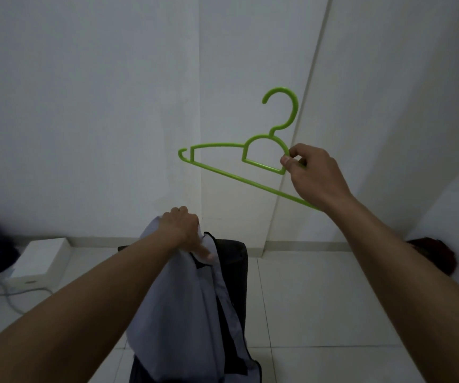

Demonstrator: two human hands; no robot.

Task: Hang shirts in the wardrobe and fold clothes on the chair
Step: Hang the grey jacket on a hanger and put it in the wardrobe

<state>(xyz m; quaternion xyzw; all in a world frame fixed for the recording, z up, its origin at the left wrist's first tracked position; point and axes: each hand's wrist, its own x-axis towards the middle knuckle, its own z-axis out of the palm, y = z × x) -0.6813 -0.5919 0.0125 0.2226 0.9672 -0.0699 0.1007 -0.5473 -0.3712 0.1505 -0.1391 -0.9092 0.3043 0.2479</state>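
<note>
While I am watching through the head view, the right hand (315, 175) is pinching the green hanger (239, 178) by its inner loop, right of centre, hook pointing up. The left hand (184, 228) is gripping the pale shirt (173, 299) at lower centre, its cloth hanging before a dark chair back (235, 261).

The green plastic hanger (239, 178), in the right hand (316, 175), is above and right of the left hand (181, 228), which grips the pale lilac fabric shirt (173, 313) before the dark chair back (233, 261). On the tiled floor (319, 299), a white rectangular box (40, 261) lies left, a dark red cloth heap (432, 255) right.
</note>
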